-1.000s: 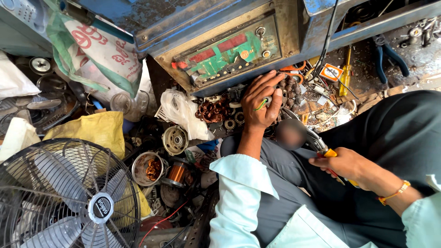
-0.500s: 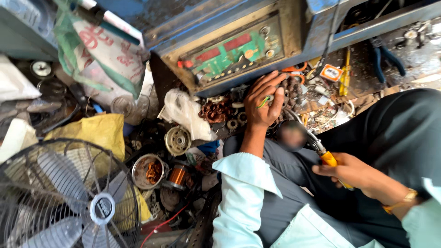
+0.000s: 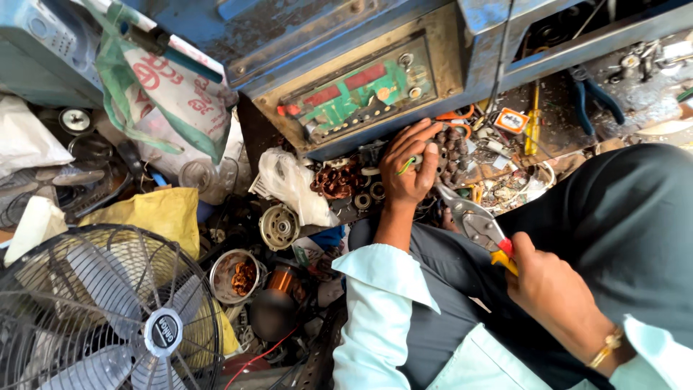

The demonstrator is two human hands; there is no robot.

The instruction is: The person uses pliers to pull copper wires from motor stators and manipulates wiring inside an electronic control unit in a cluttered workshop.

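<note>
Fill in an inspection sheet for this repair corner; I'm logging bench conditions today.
Surface: blue workbench edge, littered with small parts.
Job's things: pliers, yellow-handled, jaws toward the part pile; green-yellow wire.
Clutter: copper coils, bearings, plastic bags, a tin of scraps.
Grippers: left hand on the parts, pinching the wire; right hand grips the pliers.
Cables: red wire on the floor.
Surroundings: fan, circuit panel, blue pliers.
</note>
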